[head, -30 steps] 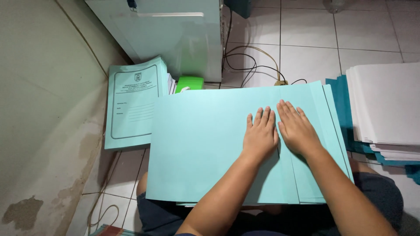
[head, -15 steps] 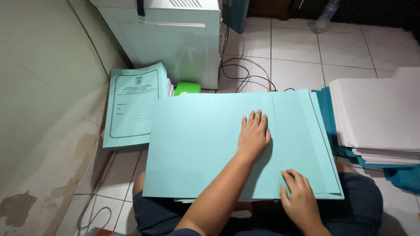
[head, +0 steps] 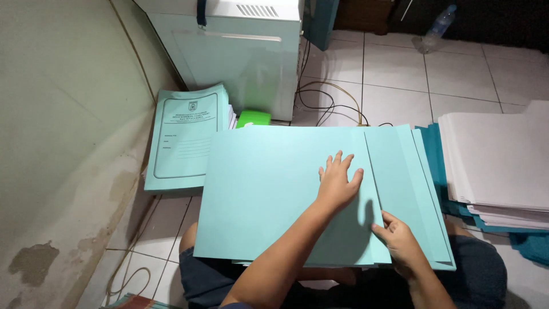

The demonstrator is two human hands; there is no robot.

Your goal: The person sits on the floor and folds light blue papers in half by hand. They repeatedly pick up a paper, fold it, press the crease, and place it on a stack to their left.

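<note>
Left hand point(head: 337, 183) lies flat, fingers spread, on top folder point(head: 274, 194) in lap; right hand point(head: 400, 243) pinches its lower-right edge, so keep L pressing & lift corner slow w/ R.

View, single: head-worn camera, aimed steeply down and forward over the wearer's lap. Close range on light blue card sheets point(head: 274, 194); wall point(head: 63, 143) at left, tiled floor point(head: 394, 74) beyond.

Your left hand point(head: 337, 184) lies palm down, fingers spread and pointing away from you, forearm stretched forward. Your right hand point(head: 398, 243) sits nearer your body, fingers curled, thumb and fingertips pinched together.
</note>
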